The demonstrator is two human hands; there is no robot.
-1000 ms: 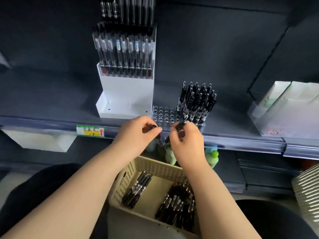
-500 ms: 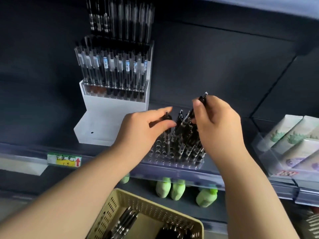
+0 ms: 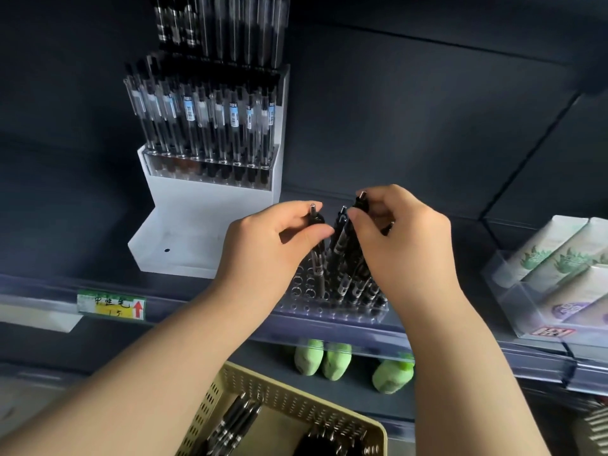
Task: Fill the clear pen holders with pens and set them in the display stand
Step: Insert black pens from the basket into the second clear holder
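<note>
A clear pen holder (image 3: 306, 292) with rows of round holes sits on the dark shelf, its right part packed with black pens (image 3: 342, 255). My left hand (image 3: 263, 248) pinches the top of a black pen (image 3: 315, 222) standing over the holder's left holes. My right hand (image 3: 404, 245) pinches another black pen (image 3: 360, 200) above the packed pens. The white display stand (image 3: 204, 209) stands to the left, its upper tiers filled with pens and its bottom step bare.
A beige perforated basket (image 3: 289, 403) with loose black pens sits below the shelf edge. Green bottles (image 3: 322, 360) stand on the lower shelf. A clear bin of packets (image 3: 556, 281) is at the right. A yellow price tag (image 3: 110, 306) marks the shelf edge.
Both hands rose from the basket to the holder on the shelf, each carrying a pen. Since half a second ago they lowered slightly over the holder.
</note>
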